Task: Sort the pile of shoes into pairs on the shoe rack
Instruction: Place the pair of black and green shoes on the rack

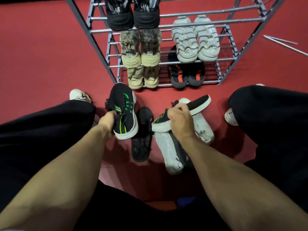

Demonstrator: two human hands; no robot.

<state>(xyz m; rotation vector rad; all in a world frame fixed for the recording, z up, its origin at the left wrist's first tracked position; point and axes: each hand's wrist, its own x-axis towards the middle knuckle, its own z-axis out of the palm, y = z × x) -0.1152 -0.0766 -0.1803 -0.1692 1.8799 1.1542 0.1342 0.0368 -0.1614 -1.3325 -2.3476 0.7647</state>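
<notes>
Crouching before the shoe rack (100,31), the person is gripping one black sneaker with green stripes (124,112) in the left hand (108,121), fingers closed at its heel, and its match (166,120) in the right hand (179,121), above leftover shoes on the red floor (41,55).

We see the shoe rack (166,47) standing ahead of us on the floor (41,55), with pairs on its shelves: one pair (132,12) on top at the left, a second pair (140,47) below it, a third pair (143,77) lowest on that side. On the right sit a pair (195,39) on the middle shelf and another pair (187,77) beneath. Nearer us, between our knees, our left hand (107,121) holds one shoe (124,112) and our right hand (180,120) holds another shoe (198,104), above three loose shoes (141,147) lying on the floor. Loose rods (283,43) lie right of the rack.
</notes>
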